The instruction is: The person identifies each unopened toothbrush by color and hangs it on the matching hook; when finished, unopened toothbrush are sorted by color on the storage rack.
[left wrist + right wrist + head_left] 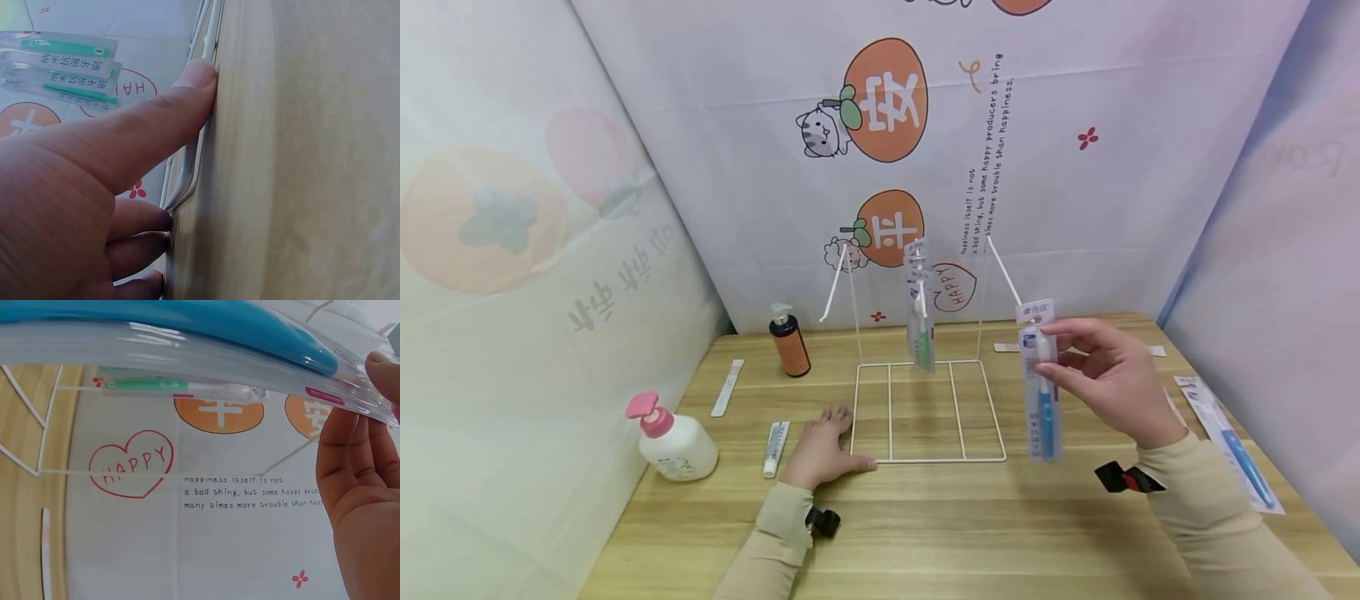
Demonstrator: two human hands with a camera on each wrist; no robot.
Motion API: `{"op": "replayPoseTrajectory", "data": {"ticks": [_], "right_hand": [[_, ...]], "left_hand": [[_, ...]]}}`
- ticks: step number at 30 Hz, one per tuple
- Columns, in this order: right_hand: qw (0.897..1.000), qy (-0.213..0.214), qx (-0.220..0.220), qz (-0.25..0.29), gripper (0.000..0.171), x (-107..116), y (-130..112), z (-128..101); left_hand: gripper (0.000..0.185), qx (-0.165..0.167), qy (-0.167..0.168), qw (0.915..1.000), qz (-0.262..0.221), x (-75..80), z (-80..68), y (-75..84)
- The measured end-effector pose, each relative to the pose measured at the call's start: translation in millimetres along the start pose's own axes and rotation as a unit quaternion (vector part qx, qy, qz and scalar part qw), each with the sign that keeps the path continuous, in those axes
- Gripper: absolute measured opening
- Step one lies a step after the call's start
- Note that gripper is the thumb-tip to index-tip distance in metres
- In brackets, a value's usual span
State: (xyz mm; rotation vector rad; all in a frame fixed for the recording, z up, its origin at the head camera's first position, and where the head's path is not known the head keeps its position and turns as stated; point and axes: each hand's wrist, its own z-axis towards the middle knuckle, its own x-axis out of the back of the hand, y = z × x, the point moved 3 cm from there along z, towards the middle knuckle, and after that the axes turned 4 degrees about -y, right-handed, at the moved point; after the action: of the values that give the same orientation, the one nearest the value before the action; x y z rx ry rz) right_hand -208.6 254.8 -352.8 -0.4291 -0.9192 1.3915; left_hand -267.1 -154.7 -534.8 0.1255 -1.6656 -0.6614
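My right hand (1112,375) pinches a packaged blue toothbrush (1047,425) by the upper part of its clear pack, thumb in front and fingers behind. The pack hangs upright, its top edge right at the tip of the right prong of a white wire rack (925,460). On the middle prong hang several packaged green toothbrushes (922,346); the left prong is bare. My left hand (820,454) rests at the front left corner of the rack's base. In the left wrist view its straight thumb (162,112) lies against the front wire, fingertips down at the tabletop.
Left of the rack are a toothpaste tube (776,450), a white pump bottle (679,448) with a pink top, a dark pump bottle (791,343) and a flat strip (727,388). Another packaged blue toothbrush (1232,446) lies at the right edge. Another strip (1006,347) lies behind my right hand.
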Motion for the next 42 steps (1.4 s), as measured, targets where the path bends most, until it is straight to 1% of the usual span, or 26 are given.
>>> {"op": "replayPoseTrajectory", "data": {"ticks": [2, 4, 8, 13, 16, 22, 27, 37, 42], "right_hand": [[1.0, 0.003, 0.008, 0.012, 0.051, -2, 2, 2], [1.0, 0.005, 0.014, 0.012, 0.051, -4, 4, 3], [1.0, 0.012, 0.014, 0.013, 0.049, -5, 12, 6], [0.999, 0.026, 0.015, 0.022, 0.048, -10, 25, 15], [0.999, 0.041, 0.022, 0.017, 0.049, -14, 34, 22], [0.997, 0.069, 0.031, -0.018, 0.05, -22, 49, 37], [0.995, 0.079, 0.019, -0.054, 0.046, -26, 57, 48], [0.99, 0.1, -0.011, -0.102, 0.044, -30, 68, 74], [0.988, 0.096, -0.036, -0.117, 0.043, -29, 72, 84]], "left_hand": [[0.109, 0.001, -0.001, 1.0, -0.001, -0.3, -0.1, 0.2], [0.108, 0.002, -0.004, 1.0, -0.003, -0.1, -0.4, 0.8], [0.107, -0.004, -0.001, 1.0, -0.002, 1.7, -1.1, 2.4], [0.107, -0.001, 0.0, 1.0, -0.003, 1.1, -0.4, 1.2], [0.108, 0.001, 0.0, 1.0, -0.005, -0.3, 0.1, -0.2], [0.107, 0.001, 0.0, 1.0, -0.004, -1.5, 0.0, -1.7], [0.107, 0.0, 0.0, 1.0, -0.003, -1.8, 0.8, -1.8], [0.109, 0.002, 0.0, 1.0, -0.001, -2.6, 1.1, -4.0], [0.108, -0.002, -0.001, 1.0, 0.001, -2.0, 1.3, -1.9]]}}
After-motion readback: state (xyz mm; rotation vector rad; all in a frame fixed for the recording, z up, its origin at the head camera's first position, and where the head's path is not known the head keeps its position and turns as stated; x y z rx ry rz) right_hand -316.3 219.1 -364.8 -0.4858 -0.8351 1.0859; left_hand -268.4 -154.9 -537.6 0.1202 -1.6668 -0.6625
